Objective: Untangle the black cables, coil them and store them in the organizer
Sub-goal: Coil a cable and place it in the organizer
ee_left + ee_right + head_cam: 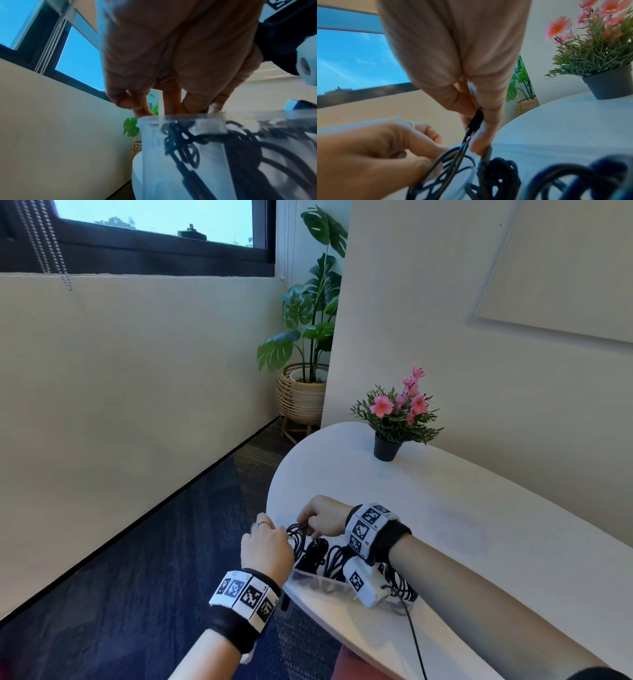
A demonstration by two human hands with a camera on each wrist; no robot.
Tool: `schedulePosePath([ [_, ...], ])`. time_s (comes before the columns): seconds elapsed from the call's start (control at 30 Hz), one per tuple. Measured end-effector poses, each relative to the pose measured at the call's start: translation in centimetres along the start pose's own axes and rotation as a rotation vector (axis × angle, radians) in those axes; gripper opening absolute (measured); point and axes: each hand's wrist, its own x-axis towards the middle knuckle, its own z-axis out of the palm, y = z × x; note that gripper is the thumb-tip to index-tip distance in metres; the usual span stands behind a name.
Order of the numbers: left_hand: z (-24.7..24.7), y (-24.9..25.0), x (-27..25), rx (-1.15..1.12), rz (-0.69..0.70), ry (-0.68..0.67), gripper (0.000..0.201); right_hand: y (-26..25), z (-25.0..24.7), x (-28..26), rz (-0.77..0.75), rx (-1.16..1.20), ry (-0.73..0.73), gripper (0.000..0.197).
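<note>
1. Black and thin, the cable coil (297,537) hangs between the two hands at the far end of the clear organizer (320,585), just above its rim.
2. The right hand (323,517) has its fingers curled round the coil's plug end; in the right wrist view the thumb and forefinger pinch the black plug (475,123), whose long axis points down from the hand toward the organizer.
3. The left hand (267,549) is on the other side of the loops, its fingers bent in and pinching the strands, so the bundle is held from both sides.
4. The relation that counts, as I judge it: the free compartment lies straight below both hands, and the coil's loops hang downward already, so the coming move looks like a short lowering rather than a reach.
5. Neither hand is clearly nearer; the right one holds the stiff end and would steer.
6. Below the right wrist, other black cables (337,563) already fill compartments of the organizer, close under that forearm.
7. The organizer sits at the near edge of the white surface (479,508), and a potted flower (394,412) stands well beyond the right hand.
8. Loose loops could catch on the rim.
</note>
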Motion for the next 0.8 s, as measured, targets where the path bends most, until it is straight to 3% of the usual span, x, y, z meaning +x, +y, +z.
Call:
schedulePosePath([
  [0.13, -0.8, -1.3, 0.2, -0.049, -0.033, -0.077, 0.03, 0.0, 0.1, -0.1, -0.003, 0.075, -0.02, 0.035],
  [0.27, -0.7, -1.8, 0.0, -0.234, -0.006, -0.169, 0.043, -0.4, 0.4, 0.0, -0.005, 0.126, 0.097, 0.01],
  [0.37, -0.4, -1.9, -0.7, -0.08, 0.035, -0.168, 0.054, -0.4, 0.6, 0.3, -0.035, 0.04, 0.125, 0.011],
  [0.47, 0.0, -1.8, -1.0, -0.006, -0.002, -0.132, 0.043, -0.6, 0.9, 0.6, -0.053, -0.056, 0.096, 0.01],
  [0.63, 0.3, -1.4, -0.8, -0.1, -0.034, -0.244, 0.056, -1.9, 2.6, 1.9, -0.058, -0.341, 0.102, 0.014],
  [0.8, -0.2, -1.6, -0.5, -0.076, -0.058, -0.367, 0.06, -2.0, 1.1, 1.3, -0.116, -0.458, -0.035, 0.019],
])
